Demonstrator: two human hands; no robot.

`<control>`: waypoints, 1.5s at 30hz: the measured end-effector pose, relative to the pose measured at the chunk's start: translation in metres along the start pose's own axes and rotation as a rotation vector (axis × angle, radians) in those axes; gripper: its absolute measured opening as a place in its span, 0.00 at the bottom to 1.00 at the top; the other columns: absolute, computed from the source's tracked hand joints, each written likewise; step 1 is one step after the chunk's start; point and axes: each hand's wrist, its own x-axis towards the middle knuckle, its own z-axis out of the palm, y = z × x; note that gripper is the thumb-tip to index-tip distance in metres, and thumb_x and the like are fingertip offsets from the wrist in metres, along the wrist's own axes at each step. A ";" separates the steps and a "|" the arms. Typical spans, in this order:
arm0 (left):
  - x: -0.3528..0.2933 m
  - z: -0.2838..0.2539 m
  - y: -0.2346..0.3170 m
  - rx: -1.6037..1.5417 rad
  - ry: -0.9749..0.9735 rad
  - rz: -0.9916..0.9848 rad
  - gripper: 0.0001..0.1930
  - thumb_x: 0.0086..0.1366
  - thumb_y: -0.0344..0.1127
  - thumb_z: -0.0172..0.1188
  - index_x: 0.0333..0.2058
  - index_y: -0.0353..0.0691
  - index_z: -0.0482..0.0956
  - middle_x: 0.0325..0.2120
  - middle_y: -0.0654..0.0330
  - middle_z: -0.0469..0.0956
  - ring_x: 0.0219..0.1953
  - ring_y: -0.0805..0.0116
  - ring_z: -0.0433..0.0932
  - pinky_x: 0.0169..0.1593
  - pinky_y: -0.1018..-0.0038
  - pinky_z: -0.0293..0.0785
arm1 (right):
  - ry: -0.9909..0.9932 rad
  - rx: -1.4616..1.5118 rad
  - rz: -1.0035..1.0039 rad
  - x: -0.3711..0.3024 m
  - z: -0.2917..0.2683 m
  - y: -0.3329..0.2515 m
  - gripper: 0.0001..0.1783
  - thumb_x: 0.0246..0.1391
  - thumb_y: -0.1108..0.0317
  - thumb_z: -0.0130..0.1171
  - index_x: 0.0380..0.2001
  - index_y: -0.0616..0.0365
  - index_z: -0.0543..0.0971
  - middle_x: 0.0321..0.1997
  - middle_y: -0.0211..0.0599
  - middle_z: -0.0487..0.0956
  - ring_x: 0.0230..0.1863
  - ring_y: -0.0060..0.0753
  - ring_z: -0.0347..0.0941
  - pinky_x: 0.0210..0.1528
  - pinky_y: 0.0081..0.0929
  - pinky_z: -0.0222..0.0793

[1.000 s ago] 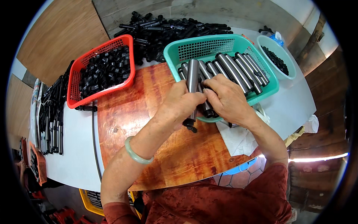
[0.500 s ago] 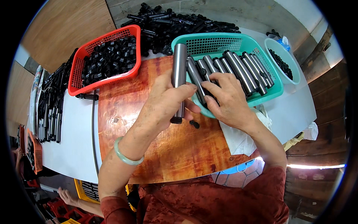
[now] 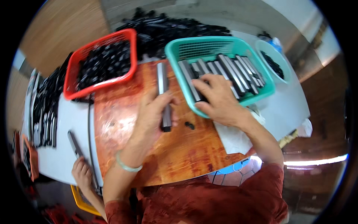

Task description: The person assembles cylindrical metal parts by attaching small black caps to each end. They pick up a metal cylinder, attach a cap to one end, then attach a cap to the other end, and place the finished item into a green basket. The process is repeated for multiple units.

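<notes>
A grey metal tube [image 3: 161, 76] with a black lower end stands nearly upright in my left hand [image 3: 153, 112], whose fingers are wrapped round it over the brown wooden board [image 3: 123, 149]. Over the near left part of a green basket [image 3: 209, 39], my right hand [image 3: 220, 99] spreads its fingers and touches the leftmost tube [image 3: 189, 80] lying there. Several more metal tubes [image 3: 233, 71] lie side by side in that basket; my hand covers some of them. Two small black parts [image 3: 190, 125] rest on the board between my hands.
A red basket [image 3: 132, 56] of black fittings stands at the far left, black parts [image 3: 179, 28] heaped behind. At right sit a pale bowl [image 3: 281, 76] and a white cloth [image 3: 233, 138]. Another person's hand [image 3: 82, 173] holds a dark tube [image 3: 74, 143] at the left.
My left hand and its tube have moved slightly left and down, away from the green basket. The other person's hand has come up onto the table with a dark tube. The view has shifted slightly.
</notes>
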 end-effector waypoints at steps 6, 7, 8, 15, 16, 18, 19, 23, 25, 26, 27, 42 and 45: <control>-0.021 0.006 -0.018 -0.169 -0.042 -0.041 0.12 0.64 0.37 0.49 0.37 0.32 0.69 0.21 0.58 0.74 0.13 0.72 0.71 0.17 0.77 0.72 | -0.206 -0.115 0.044 0.002 -0.002 0.002 0.30 0.44 0.64 0.57 0.54 0.54 0.70 0.59 0.48 0.63 0.61 0.52 0.56 0.62 0.44 0.47; -0.019 0.003 -0.023 -0.171 -0.078 -0.059 0.13 0.64 0.37 0.48 0.39 0.32 0.68 0.22 0.58 0.74 0.14 0.72 0.72 0.17 0.77 0.73 | -0.221 -0.119 0.062 -0.001 -0.004 0.001 0.30 0.45 0.65 0.55 0.55 0.55 0.69 0.60 0.48 0.62 0.62 0.51 0.55 0.63 0.44 0.45; -0.020 -0.002 -0.028 -0.170 -0.115 -0.074 0.13 0.65 0.37 0.47 0.41 0.32 0.67 0.23 0.58 0.74 0.15 0.72 0.72 0.18 0.76 0.73 | -0.217 -0.114 0.063 -0.003 -0.002 0.001 0.30 0.46 0.66 0.54 0.57 0.55 0.67 0.61 0.48 0.61 0.63 0.51 0.54 0.64 0.44 0.44; -0.026 -0.016 -0.037 -0.261 0.077 0.099 0.13 0.67 0.33 0.47 0.47 0.33 0.63 0.34 0.58 0.72 0.32 0.71 0.76 0.35 0.76 0.76 | 0.047 -0.051 -0.155 0.000 -0.003 -0.032 0.26 0.55 0.63 0.52 0.56 0.64 0.66 0.57 0.51 0.65 0.60 0.51 0.59 0.62 0.42 0.50; -0.023 -0.016 -0.040 -0.299 0.072 0.120 0.15 0.66 0.32 0.49 0.49 0.33 0.62 0.35 0.57 0.72 0.35 0.71 0.75 0.38 0.76 0.76 | 0.051 0.050 -0.165 -0.001 0.000 -0.044 0.27 0.54 0.65 0.54 0.55 0.64 0.66 0.56 0.51 0.66 0.58 0.51 0.61 0.60 0.41 0.53; -0.022 -0.016 -0.046 -0.323 0.072 0.215 0.17 0.66 0.31 0.50 0.51 0.33 0.60 0.36 0.58 0.73 0.39 0.73 0.74 0.41 0.76 0.75 | -0.024 0.335 -0.130 -0.001 0.009 -0.071 0.30 0.49 0.69 0.58 0.56 0.65 0.64 0.54 0.50 0.67 0.56 0.51 0.63 0.57 0.39 0.58; -0.020 -0.016 -0.050 -0.279 0.068 0.287 0.18 0.66 0.29 0.50 0.52 0.33 0.59 0.38 0.58 0.73 0.41 0.73 0.73 0.44 0.75 0.73 | -0.102 0.427 -0.112 0.000 0.013 -0.080 0.34 0.45 0.75 0.59 0.57 0.66 0.62 0.54 0.49 0.67 0.55 0.48 0.65 0.56 0.36 0.61; -0.033 -0.023 -0.052 -0.294 0.056 0.278 0.17 0.66 0.28 0.49 0.53 0.34 0.60 0.40 0.58 0.72 0.43 0.72 0.73 0.46 0.76 0.72 | -0.092 0.776 0.092 -0.002 0.046 -0.101 0.34 0.50 0.79 0.54 0.61 0.64 0.56 0.55 0.47 0.64 0.53 0.37 0.66 0.55 0.31 0.63; -0.039 -0.031 -0.051 -0.264 0.068 0.263 0.16 0.66 0.28 0.48 0.52 0.34 0.62 0.40 0.57 0.72 0.43 0.72 0.73 0.46 0.75 0.72 | -0.142 0.930 0.169 0.001 0.051 -0.109 0.32 0.53 0.80 0.50 0.62 0.64 0.54 0.55 0.47 0.64 0.52 0.35 0.66 0.55 0.31 0.63; -0.044 -0.035 -0.050 -0.250 0.075 0.255 0.15 0.66 0.28 0.48 0.51 0.34 0.63 0.40 0.57 0.73 0.43 0.71 0.73 0.47 0.75 0.72 | -0.139 0.885 0.153 0.000 0.056 -0.108 0.32 0.54 0.80 0.48 0.62 0.64 0.54 0.55 0.46 0.64 0.52 0.35 0.65 0.55 0.30 0.62; -0.048 -0.041 -0.050 -0.164 0.091 0.270 0.15 0.66 0.27 0.48 0.50 0.34 0.65 0.40 0.57 0.73 0.43 0.70 0.74 0.47 0.74 0.72 | -0.135 0.836 0.138 -0.002 0.062 -0.104 0.31 0.55 0.80 0.46 0.62 0.64 0.53 0.55 0.46 0.63 0.52 0.34 0.65 0.55 0.30 0.62; -0.107 -0.329 0.049 2.111 0.540 0.573 0.37 0.39 0.07 0.46 0.52 0.41 0.73 0.54 0.49 0.68 0.59 0.42 0.62 0.60 0.58 0.62 | 0.311 0.584 0.703 -0.023 -0.066 0.041 0.21 0.56 0.68 0.48 0.52 0.64 0.66 0.27 0.29 0.68 0.27 0.17 0.64 0.29 0.19 0.61; -0.119 -0.329 0.065 2.211 0.352 0.481 0.36 0.39 0.08 0.48 0.50 0.41 0.73 0.54 0.50 0.68 0.61 0.41 0.59 0.62 0.55 0.59 | 0.274 0.338 0.770 -0.027 -0.065 0.119 0.21 0.55 0.64 0.49 0.49 0.67 0.68 0.32 0.42 0.75 0.33 0.30 0.71 0.36 0.26 0.65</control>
